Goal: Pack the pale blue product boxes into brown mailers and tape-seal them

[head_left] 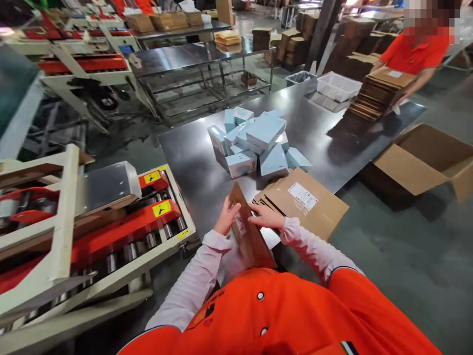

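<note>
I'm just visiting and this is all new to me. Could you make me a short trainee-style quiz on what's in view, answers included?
1. What thing do the left hand and the right hand both touch?
2. True or false: the light blue boxes lie in a jumbled heap on the metal table.
3. Where is the red and white roller machine from the wearer's viewpoint?
A) To the left
B) To the right
C) Behind the light blue boxes

Key:
1. The brown cardboard piece
2. True
3. A
</note>
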The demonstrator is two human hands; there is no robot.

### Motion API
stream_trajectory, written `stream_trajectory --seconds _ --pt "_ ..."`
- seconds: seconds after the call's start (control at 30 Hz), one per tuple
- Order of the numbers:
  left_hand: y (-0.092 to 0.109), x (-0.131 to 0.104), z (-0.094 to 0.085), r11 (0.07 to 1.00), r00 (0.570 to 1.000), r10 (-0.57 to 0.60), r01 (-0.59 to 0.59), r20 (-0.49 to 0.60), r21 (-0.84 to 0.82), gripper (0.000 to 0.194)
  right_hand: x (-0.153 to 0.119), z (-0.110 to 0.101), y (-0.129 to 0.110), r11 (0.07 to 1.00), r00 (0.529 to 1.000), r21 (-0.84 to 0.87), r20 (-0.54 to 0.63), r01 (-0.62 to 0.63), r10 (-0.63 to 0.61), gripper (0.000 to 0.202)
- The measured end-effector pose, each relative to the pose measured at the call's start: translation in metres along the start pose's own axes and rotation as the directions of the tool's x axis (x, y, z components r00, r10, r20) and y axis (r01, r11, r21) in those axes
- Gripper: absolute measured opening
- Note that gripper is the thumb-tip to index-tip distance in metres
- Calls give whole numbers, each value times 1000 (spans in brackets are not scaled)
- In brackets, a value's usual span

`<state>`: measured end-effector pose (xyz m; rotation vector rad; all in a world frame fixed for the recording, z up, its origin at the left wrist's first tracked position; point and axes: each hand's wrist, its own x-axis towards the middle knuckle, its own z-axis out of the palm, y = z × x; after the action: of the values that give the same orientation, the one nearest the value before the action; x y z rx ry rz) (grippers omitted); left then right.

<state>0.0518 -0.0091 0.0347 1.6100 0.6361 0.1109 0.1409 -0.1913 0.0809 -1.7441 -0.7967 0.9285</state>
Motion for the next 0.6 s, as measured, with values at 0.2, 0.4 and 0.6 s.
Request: stream_trajectory --seconds 0.2,0.4,0.6 --pt "24 -9 -23 972 993 -118 122 27 -201 98 29 30 8 995 989 -97 -144 4 -18 47" --pt "62 4 -55 671 866 487 -284 -118 684 85 5 49 -30 318 715 -646 572 694 -402 26" --pt "71 3 -94 127 800 481 -468 358 874 19 -11 127 -67 93 661 -655 748 750 -66 44"
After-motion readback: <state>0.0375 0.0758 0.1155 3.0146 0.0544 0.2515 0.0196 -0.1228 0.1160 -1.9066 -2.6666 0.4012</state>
